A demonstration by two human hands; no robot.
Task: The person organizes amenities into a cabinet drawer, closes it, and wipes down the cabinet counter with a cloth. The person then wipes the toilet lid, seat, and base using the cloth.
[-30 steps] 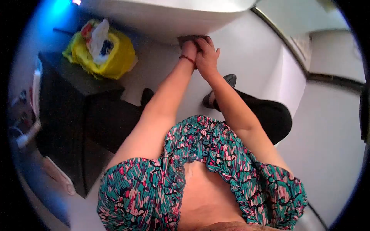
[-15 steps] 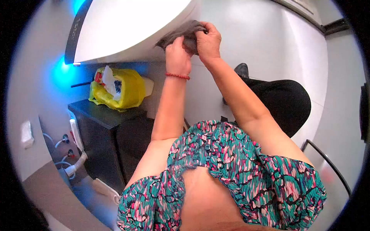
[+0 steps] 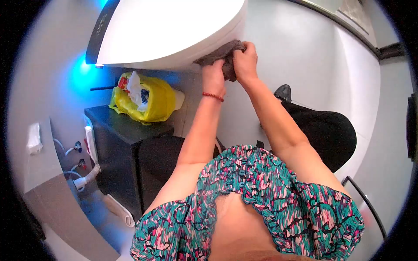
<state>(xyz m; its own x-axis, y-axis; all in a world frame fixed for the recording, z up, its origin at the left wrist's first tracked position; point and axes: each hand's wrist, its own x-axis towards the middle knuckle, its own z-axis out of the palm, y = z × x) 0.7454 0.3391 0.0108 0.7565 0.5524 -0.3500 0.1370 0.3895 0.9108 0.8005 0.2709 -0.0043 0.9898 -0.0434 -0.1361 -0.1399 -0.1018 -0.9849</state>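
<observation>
A dark grey cloth point(image 3: 227, 54) is bunched up between my two hands, just below the curved side of a white fixture point(image 3: 170, 30) that looks like a toilet. My left hand point(image 3: 214, 78), with a red bead bracelet at the wrist, is closed on the cloth's near side, its fingers partly hidden by it. My right hand point(image 3: 246, 63) pinches the right end of the same cloth. The cloth's left edge lies against the lower side of the white fixture; whether it presses there I cannot tell.
A bin with a yellow bag point(image 3: 159, 102) holding rubbish stands at left, by a black cabinet point(image 3: 117, 130). Hoses and valves point(image 3: 78, 163) run along the left wall. My black-clad knee point(image 3: 324, 135) and black shoe point(image 3: 283, 92) are at right, above the grey tiled floor point(image 3: 305, 48).
The view has shifted, so the fixture, bin and hands all appear further right and mostly lower. Both hands still hold the cloth, which is folded a little differently and hangs lower between them.
</observation>
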